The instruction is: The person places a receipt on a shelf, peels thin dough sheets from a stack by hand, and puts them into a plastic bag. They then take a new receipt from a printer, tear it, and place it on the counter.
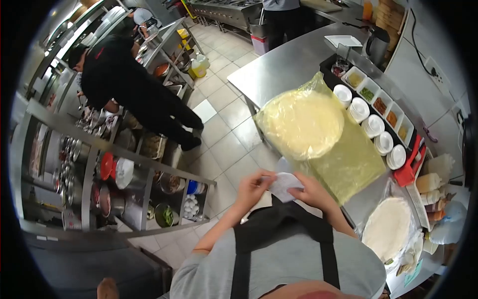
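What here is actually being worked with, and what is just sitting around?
In hand:
- left hand and right hand both gripping a small white paper

Lying about:
- bagged tortilla stack
- second tortilla stack
- white cup stacks
- sauce bottles
- steel table

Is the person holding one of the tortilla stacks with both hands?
No. Both the left hand and right hand pinch a small white paper, while the bagged tortilla stack lies untouched on the steel counter.
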The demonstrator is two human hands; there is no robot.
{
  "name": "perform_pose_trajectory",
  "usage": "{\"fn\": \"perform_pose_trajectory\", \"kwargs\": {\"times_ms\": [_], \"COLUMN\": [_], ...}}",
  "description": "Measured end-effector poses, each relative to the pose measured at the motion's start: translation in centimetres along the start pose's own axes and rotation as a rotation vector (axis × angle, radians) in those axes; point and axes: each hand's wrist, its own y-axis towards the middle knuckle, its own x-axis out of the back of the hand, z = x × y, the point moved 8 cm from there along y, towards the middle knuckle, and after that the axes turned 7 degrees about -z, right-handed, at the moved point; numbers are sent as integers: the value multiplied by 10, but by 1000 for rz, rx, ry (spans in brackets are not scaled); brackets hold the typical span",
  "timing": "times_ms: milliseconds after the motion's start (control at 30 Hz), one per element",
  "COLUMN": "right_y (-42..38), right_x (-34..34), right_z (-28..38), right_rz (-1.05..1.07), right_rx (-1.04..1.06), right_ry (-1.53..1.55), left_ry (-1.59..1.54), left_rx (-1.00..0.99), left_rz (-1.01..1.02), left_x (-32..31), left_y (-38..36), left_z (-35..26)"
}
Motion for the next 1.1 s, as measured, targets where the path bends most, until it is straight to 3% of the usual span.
{"fn": "perform_pose_trajectory", "kwargs": {"times_ms": [67, 167, 333, 400, 500, 600, 667, 767, 867, 933, 1000, 1033, 1100], "right_y": [48, 120, 244, 290, 355, 391, 407, 439, 466, 483, 501, 511, 532], "right_x": [15, 29, 45, 60, 88, 122, 130, 122, 109, 102, 95, 93, 97], "right_z": [-2, -6, 37, 46, 40, 51, 40, 32, 37, 47, 52, 56, 58], "right_rz": [-67, -215, -135, -187, -400, -767, -964, -1141, -1289, -1440, -1482, -1518, -1542], "right_rx": [63, -129, -142, -90, -45, 97, 142, 235, 341, 405, 422, 407, 404], "right_ry": [-33, 614, 538, 527, 549, 735, 859, 996, 1023, 905, 856, 843, 804], "left_ry": [-175, -138, -169, -164, -71, 144, 345, 488, 400, 504, 543, 547, 420], "left_rx": [-50, -38, 6, 75, 124, 73, -41, -203, -226, -255, -181, -192, 14], "left_rz": [-133, -178, -266, -416, -432, -291, -154, -26, 120, 351, 619, 648, 806], "left_x": [36, 78, 161, 203, 253, 299, 320, 349, 357, 349, 341, 344, 345], "left_y": [42, 92, 160, 183, 220, 274, 320, 387, 436, 462, 490, 507, 549], "left_z": [-1, -11, 7, 33, 70, 106, 96, 82, 88, 94, 117, 129, 180]}}
